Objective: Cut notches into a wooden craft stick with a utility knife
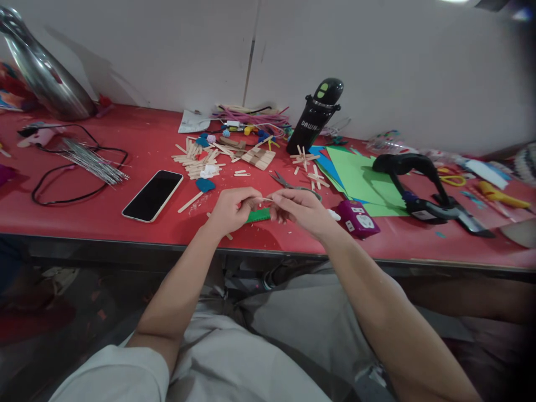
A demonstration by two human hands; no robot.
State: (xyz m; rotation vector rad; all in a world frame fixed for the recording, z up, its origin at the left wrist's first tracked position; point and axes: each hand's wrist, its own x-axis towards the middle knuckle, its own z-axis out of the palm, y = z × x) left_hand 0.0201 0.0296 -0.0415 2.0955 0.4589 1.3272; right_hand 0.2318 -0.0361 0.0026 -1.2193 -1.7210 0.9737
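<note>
My left hand [231, 211] and my right hand [302, 209] meet above the front of the red table, both with closed fingers. Between their fingertips runs a small, thin wooden stick [266, 199], pinched at each end. Just below lies a green strip-like piece [258, 215], partly covered by my hands. Scissors [287, 181] rest behind my right hand, one handle hidden by it. To the left is a craft stick [190, 202] with a blue lump [205, 185] at its end. Short cut stick pieces [242, 173] lie behind my hands.
A phone [153, 195] lies left, beside metal wires [94, 161]. Craft sticks [196, 159] are piled behind. A black bottle [314, 117] stands near the wall. Green paper [360, 173], a purple box [358, 219] and a black headset-like strap [419, 184] are at right.
</note>
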